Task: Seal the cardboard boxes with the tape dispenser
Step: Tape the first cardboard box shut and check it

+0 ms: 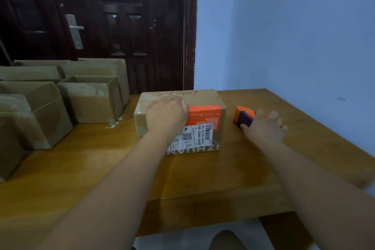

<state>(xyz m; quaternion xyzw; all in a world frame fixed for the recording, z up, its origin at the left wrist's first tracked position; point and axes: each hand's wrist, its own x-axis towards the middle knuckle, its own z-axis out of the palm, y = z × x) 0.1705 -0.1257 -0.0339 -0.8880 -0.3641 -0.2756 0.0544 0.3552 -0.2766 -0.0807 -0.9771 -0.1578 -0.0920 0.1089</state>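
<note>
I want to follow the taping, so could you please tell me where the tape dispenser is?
The tape dispenser sits on the table, right of the closed box, under the right hand.

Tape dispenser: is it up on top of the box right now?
No, the tape dispenser sits on the table right of the box, under the right hand.

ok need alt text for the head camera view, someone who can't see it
A person's left hand presses flat on a closed cardboard box on a wooden table, while the right hand rests on an orange and purple tape dispenser beside it. Open boxes stand at the left.
</note>
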